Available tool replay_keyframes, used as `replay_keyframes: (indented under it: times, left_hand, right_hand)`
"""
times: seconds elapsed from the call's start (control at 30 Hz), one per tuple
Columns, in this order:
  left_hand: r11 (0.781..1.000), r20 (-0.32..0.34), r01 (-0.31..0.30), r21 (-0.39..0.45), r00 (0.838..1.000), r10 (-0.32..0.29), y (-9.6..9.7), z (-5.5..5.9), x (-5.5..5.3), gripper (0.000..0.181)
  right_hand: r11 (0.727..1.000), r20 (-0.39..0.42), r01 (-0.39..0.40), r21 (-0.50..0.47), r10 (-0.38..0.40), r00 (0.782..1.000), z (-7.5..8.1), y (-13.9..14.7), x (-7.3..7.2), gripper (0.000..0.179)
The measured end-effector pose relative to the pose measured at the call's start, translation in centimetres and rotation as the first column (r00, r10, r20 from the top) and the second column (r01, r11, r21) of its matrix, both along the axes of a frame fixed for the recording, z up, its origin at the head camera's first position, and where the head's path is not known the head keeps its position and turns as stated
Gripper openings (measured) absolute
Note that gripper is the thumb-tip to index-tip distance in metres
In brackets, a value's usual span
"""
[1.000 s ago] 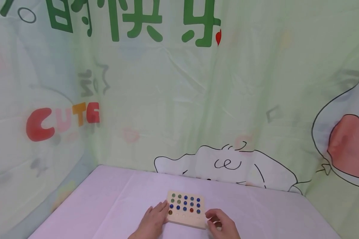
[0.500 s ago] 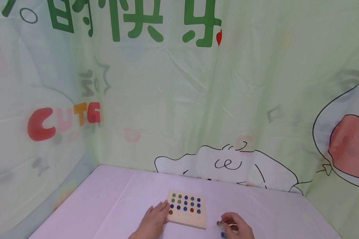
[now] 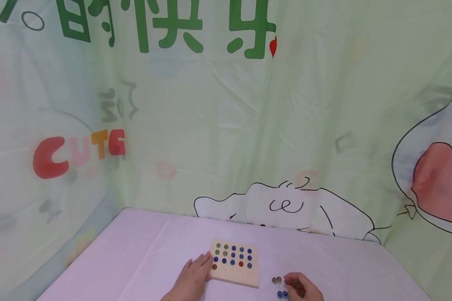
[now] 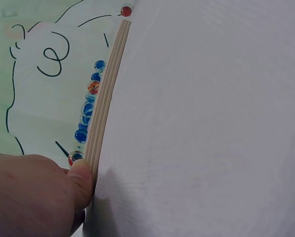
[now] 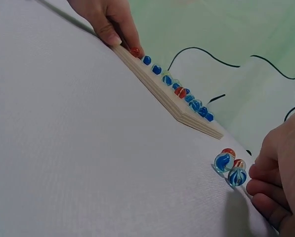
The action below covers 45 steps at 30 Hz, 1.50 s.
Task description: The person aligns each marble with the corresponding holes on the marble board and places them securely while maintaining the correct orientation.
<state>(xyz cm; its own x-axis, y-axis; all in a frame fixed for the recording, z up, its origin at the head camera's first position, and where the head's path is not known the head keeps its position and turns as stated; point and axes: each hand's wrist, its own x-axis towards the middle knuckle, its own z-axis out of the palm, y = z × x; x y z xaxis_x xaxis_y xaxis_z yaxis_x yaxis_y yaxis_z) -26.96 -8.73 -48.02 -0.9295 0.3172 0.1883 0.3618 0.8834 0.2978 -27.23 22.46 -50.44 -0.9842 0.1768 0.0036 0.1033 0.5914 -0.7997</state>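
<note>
A pale wooden board (image 3: 235,278) sits on the table with rows of green, blue and reddish glass marbles (image 3: 232,255) in its hollows; its nearest row is mostly bare. My left hand (image 3: 192,276) rests along the board's left side, fingers fairly straight, with the thumb (image 4: 80,173) against the near corner. Off the board's right side lie two blue marbles (image 5: 231,168) and two reddish ones (image 3: 276,280), loose on the cloth. Just right of them is my right hand (image 3: 304,286), fingers loosely bent, fingertips close beside the marbles. No marble shows in its fingers.
A pale pink cloth (image 3: 165,242) covers the table. Light green printed curtains (image 3: 226,125) hang behind it and at the left, with a cartoon outline just above the table's far edge.
My right hand has moved right from the board's edge to beside the loose marbles and drawn slightly back from them, leaving more of them visible. The left hand and board have stayed put.
</note>
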Motion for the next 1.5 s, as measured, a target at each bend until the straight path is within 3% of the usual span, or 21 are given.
replay_keyframes:
  times: [0.27, 0.37, 0.7, 1.0, 1.37, 1.5]
  left_hand:
    - [1.0, 0.02, -0.012, 0.002, 1.0, 0.012, -0.2, 0.0, 0.0, 0.051]
    - [1.0, 0.025, -0.016, -0.005, 1.0, 0.016, -0.3, 0.0, 0.0, 0.05]
    - [1.0, 0.026, -0.025, -0.019, 0.999, 0.026, -0.3, 0.0, -0.1, 0.051]
    - [0.999, 0.018, -0.022, -0.03, 1.0, 0.022, -0.3, 0.0, -0.1, 0.05]
    - [0.999, 0.031, -0.026, -0.022, 0.999, 0.027, 0.0, 0.2, 0.0, 0.049]
    - [1.0, 0.033, -0.025, -0.018, 0.999, 0.026, 0.0, 0.2, 0.0, 0.049]
  right_hand:
    - [0.985, 0.034, -0.17, -0.004, 0.17, 0.985, -0.8, 0.6, 0.0, 0.031]
    - [0.982, 0.047, -0.19, 0.003, 0.19, 0.981, -0.8, 0.5, 0.1, 0.032]
    - [0.986, 0.02, -0.152, 0.074, 0.151, 0.988, -1.0, 0.1, 0.0, 0.027]
    - [0.992, 0.04, -0.106, 0.067, 0.104, 0.994, -1.4, 0.2, -0.6, 0.026]
    - [0.997, 0.051, -0.081, 0.018, 0.08, 0.995, 0.8, -0.7, 0.4, 0.024]
    - [0.998, 0.002, -0.051, 0.021, 0.051, 0.999, 1.7, -1.5, 0.7, 0.024]
